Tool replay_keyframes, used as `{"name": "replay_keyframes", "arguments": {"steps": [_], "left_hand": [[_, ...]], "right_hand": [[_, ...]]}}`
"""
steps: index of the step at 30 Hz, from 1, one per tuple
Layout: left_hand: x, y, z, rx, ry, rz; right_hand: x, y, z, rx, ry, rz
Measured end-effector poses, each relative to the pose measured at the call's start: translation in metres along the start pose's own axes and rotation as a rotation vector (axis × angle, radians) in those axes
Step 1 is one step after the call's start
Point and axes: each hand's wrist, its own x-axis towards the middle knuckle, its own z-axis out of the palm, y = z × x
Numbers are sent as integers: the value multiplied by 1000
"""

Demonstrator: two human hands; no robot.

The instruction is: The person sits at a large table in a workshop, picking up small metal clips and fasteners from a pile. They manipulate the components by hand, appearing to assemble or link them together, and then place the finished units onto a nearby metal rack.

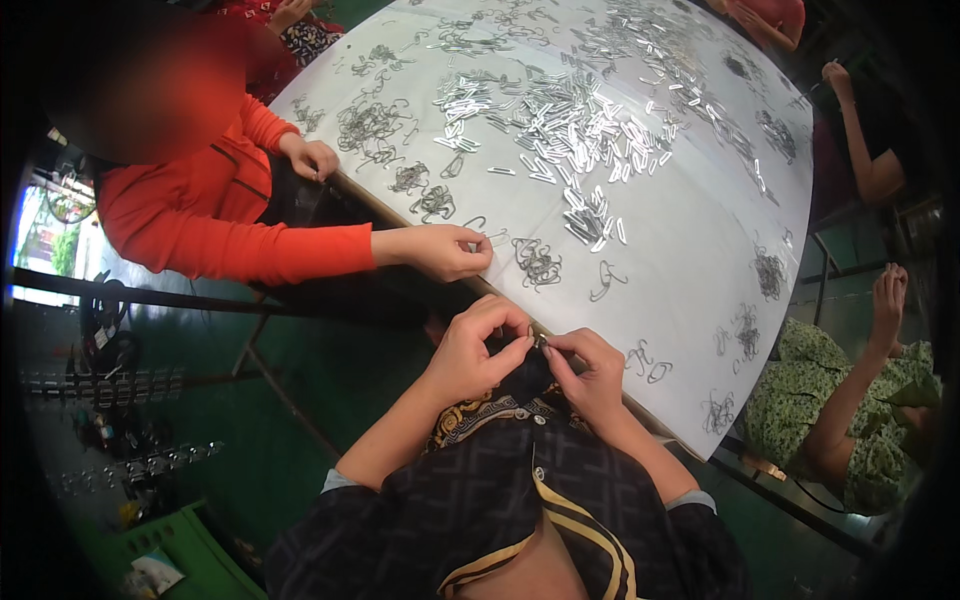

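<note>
1. At the far left a person in a red sleeve [235, 245] sits along the table's left edge, one hand [440, 250] pinching a wire piece right at that edge, the other hand [312, 158] resting further up it.
2. The white table [680, 230] carries tangles of bent wire hooks [372, 125] near its left edge and a broad heap of flat silver clips [560, 120] across its middle.
3. At the near edge, the wearer's left hand [478, 352] is curled, its fingertips pressed together on a small metal piece [541, 343].
4. That piece sits just off the table's near edge, between both hands, too small to make out in detail.
5. The right hand [590, 370] meets it from the other side, thumb and forefinger pinching the same piece.
6. A single bent clip [605, 282] lies on the table just beyond them.
7. At the right edge, a person in green floral clothing [850, 420] raises a hand [888, 300].
</note>
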Motion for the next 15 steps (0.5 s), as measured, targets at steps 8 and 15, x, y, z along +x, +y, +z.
{"name": "replay_keyframes", "arguments": {"steps": [8,15], "left_hand": [[-1,2,8,-2,-6,62],[0,2,9,2,-24,88]], "right_hand": [[0,-1,-2,-8,17,-3],[-3,1,-2,13,8,15]]}}
